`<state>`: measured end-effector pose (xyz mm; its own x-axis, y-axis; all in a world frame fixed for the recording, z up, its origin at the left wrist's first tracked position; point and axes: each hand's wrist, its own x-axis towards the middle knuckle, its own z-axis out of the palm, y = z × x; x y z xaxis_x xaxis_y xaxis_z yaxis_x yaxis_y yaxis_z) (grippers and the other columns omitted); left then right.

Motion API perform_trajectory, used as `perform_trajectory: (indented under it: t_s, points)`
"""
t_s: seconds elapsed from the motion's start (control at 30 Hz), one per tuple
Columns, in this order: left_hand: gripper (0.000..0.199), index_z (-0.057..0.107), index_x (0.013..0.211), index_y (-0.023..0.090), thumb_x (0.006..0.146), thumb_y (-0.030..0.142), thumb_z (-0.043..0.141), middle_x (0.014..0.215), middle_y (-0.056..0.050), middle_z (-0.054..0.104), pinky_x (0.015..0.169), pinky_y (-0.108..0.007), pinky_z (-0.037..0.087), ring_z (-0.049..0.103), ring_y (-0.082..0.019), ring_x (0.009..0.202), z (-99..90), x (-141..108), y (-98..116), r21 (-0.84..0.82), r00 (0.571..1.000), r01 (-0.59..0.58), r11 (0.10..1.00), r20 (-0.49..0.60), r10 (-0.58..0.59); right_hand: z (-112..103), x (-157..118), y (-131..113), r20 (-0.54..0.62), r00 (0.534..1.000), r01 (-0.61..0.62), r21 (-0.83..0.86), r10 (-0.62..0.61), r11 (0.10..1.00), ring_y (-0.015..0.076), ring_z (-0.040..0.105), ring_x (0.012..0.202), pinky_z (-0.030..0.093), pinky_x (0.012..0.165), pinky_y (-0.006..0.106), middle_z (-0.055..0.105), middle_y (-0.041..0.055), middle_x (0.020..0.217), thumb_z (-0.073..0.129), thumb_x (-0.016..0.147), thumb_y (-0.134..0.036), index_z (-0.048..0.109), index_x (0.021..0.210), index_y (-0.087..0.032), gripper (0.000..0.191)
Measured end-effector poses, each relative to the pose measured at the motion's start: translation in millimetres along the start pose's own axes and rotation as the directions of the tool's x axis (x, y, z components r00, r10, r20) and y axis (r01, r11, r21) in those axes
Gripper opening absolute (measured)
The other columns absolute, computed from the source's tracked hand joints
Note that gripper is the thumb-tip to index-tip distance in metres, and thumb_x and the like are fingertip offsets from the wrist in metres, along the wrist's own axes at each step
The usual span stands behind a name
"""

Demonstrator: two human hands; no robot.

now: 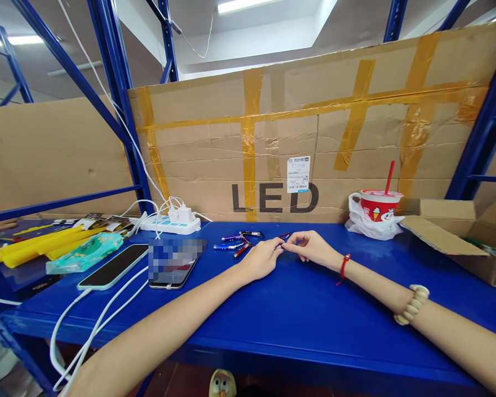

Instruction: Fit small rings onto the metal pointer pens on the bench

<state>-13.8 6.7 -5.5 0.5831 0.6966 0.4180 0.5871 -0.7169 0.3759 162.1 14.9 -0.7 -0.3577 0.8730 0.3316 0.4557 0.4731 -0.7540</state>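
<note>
My left hand (261,259) is closed around a small pen-shaped flashlight (279,246), mostly covered by the fingers; a silvery bit shows at the fingertips. My right hand (311,246) meets it there, thumb and forefinger pinched at its end. Just left of my left hand lie several similar slim metal flashlights: a purple flashlight (231,239), a blue flashlight (226,247), a red flashlight (242,251) and a black flashlight (251,234). Something small, dark and red shows behind the fingertips, too hidden to name.
Two phones, one pale-edged (114,267) and one dark (173,275), lie left with white cables. Behind them is a power strip (171,221). A teal packet (85,253) and yellow tubes (41,245) sit farther left. At right stand a red cup (378,209) and an open carton (454,237).
</note>
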Motion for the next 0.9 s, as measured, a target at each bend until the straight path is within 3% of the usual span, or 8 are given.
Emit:
perform_trajectory:
  t_s: [0.2, 0.47, 0.77, 0.9]
  points:
    - [0.022, 0.048, 0.101, 0.019, 0.087, 0.022, 0.032, 0.096, -0.005, 0.059, 0.074, -0.027, 0.042, 0.055, -0.017, 0.085, 1.3, 1.9, -0.8, -0.001, 0.999, 0.025, 1.000, -0.021, -0.025, 1.1, 1.1, -0.6, -0.035, 0.999, 0.022, -0.001, -0.022, 1.000, 0.0048, 0.043, 0.037, 0.032, 0.036, 0.018, 0.055, -0.0010, 0.059, 0.063, 0.060, -0.052, 0.057, 0.073, -0.014, 0.041]
    - [0.020, 0.050, 0.096, 0.019, 0.087, 0.023, 0.032, 0.086, -0.004, 0.059, 0.070, -0.026, 0.043, 0.055, -0.016, 0.077, 1.8, 2.1, -2.0, 0.022, 0.998, 0.062, 0.998, -0.004, -0.062, -1.1, 2.7, 5.1, -0.032, 0.997, 0.073, -0.019, -0.073, 0.997, 0.0049, 0.045, 0.038, 0.035, 0.038, 0.019, 0.056, 0.0004, 0.068, 0.062, 0.063, -0.051, 0.059, 0.083, -0.015, 0.042]
    - [0.021, 0.051, 0.095, 0.019, 0.087, 0.024, 0.031, 0.083, -0.003, 0.060, 0.067, -0.025, 0.042, 0.055, -0.016, 0.074, 0.8, 1.3, -1.0, 0.003, 0.998, 0.059, 0.998, 0.037, -0.059, -3.2, 3.7, 10.0, -0.083, 0.982, 0.158, -0.106, -0.167, 0.982, 0.0047, 0.046, 0.041, 0.038, 0.041, 0.022, 0.059, 0.0049, 0.085, 0.063, 0.062, -0.050, 0.061, 0.072, -0.014, 0.037]
    - [0.020, 0.051, 0.092, 0.018, 0.087, 0.025, 0.032, 0.082, -0.003, 0.059, 0.068, -0.026, 0.042, 0.055, -0.016, 0.075, 0.9, 1.1, -1.4, 0.014, 0.998, 0.044, 0.999, 0.042, -0.044, -4.1, 3.9, 9.5, -0.102, 0.960, 0.237, -0.190, -0.259, 0.953, 0.0047, 0.043, 0.042, 0.036, 0.042, 0.022, 0.058, 0.0031, 0.078, 0.064, 0.064, -0.049, 0.064, 0.070, -0.016, 0.034]
